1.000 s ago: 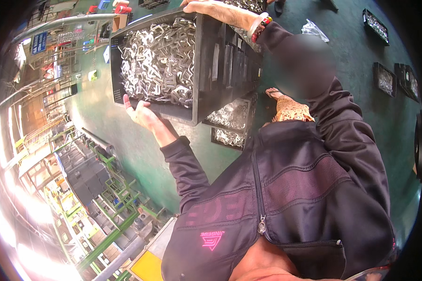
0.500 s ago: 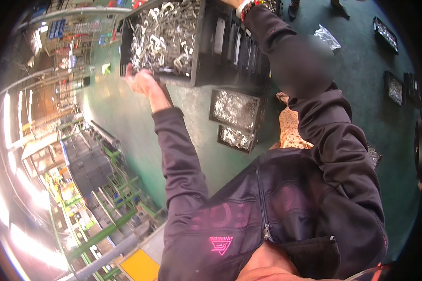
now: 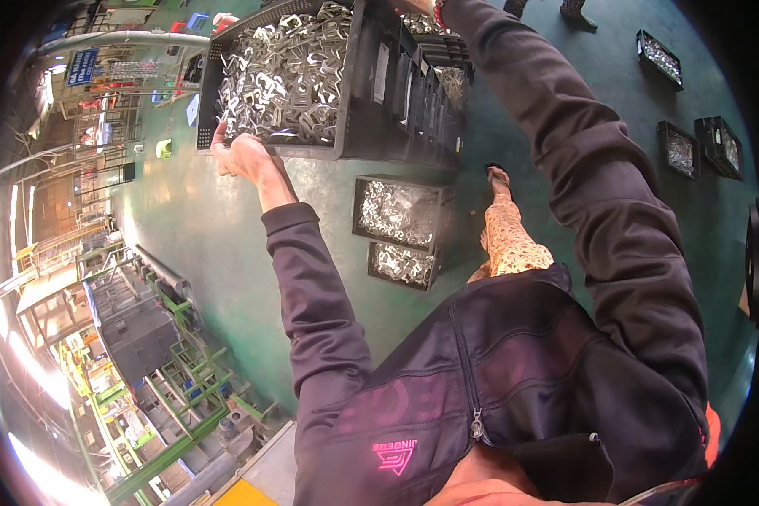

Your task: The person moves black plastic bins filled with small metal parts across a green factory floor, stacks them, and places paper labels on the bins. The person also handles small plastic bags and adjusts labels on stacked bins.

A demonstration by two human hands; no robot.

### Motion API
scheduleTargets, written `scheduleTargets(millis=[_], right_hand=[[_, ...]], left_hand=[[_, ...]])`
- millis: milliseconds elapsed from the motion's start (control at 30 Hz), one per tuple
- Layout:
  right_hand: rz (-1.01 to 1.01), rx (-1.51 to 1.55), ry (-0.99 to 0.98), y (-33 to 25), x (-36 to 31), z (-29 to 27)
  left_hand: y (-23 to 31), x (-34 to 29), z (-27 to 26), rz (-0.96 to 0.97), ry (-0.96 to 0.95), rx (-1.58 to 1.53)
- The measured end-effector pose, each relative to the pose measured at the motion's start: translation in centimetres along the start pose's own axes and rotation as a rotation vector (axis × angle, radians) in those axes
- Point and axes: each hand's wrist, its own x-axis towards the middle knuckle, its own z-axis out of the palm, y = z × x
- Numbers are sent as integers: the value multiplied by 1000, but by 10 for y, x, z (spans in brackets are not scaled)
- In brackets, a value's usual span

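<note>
The black crate (image 3: 359, 97), filled with bent metal clips (image 3: 287, 80), was seen in the upper left of the frame, its far end cut off by the upper edge. Its long axis appeared to be directed up the frame, and what looked like further black crates (image 3: 426, 105) were stacked beneath it, seen side-on to its right. The left hand (image 3: 246, 158) was placed at the near left corner, against the outside of the near wall, so that the crate was spread above it and to its right; of the two, this hand was the nearer to the lower end. One digit was raised along the wall and the others were bent, but whether the rim was pinched could not be told. The right hand (image 3: 415, 7) was mostly hidden by the upper edge, by the crate's upper right side, and its grip could not be made out. Below the stack, near the centre of the frame, two shallow black trays (image 3: 442, 207) of similar clips were set on the green floor (image 3: 253, 244).
</note>
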Motion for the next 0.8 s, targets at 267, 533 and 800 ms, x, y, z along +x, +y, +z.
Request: scheduleTargets(millis=[267,533,800], right_hand=[[351,147,-17,-28,6,8],[-79,2,93,55,35,30],[216,348,114,53,26,41]], left_hand=[[-15,7,-3,-26,-20,-190],[-16,10,0,15,41,-133],[-32,18,-14,90,90,222]])
